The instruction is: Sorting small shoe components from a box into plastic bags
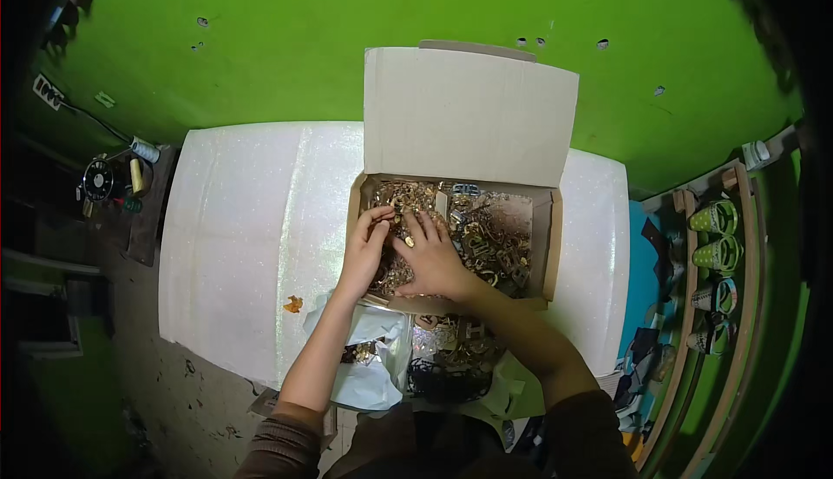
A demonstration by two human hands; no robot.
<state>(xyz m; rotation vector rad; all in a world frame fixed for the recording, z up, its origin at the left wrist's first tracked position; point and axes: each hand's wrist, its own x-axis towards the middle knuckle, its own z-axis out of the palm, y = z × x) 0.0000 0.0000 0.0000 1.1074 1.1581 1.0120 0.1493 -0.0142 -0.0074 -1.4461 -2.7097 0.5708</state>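
Observation:
An open cardboard box (pixel 554 245) stands on the white table, its lid (pixel 471 119) raised toward the wall. Many small gold and bronze-coloured metal pieces (pixel 495 249) fill it, looking like buckles and trinkets. Over the left part of the box, my left hand (pixel 366 245) has its thumb and fingers curled together at the pieces; what they hold, if anything, is too small to make out. My right hand (pixel 431 260) lies palm down on the pieces beside it, fingers spread. A small shiny gold piece (pixel 409 241) shows against the right hand's fingers.
Before the box lie a pale plastic bag (pixel 369 388) with metal bits and a clear bag of dark items (pixel 449 379). An orange scrap (pixel 293 305) rests on the glittery white table cover (pixel 234 236). Shoes (pixel 717 253) sit on a wooden rack at right; thread spools (pixel 144 150) stand at left.

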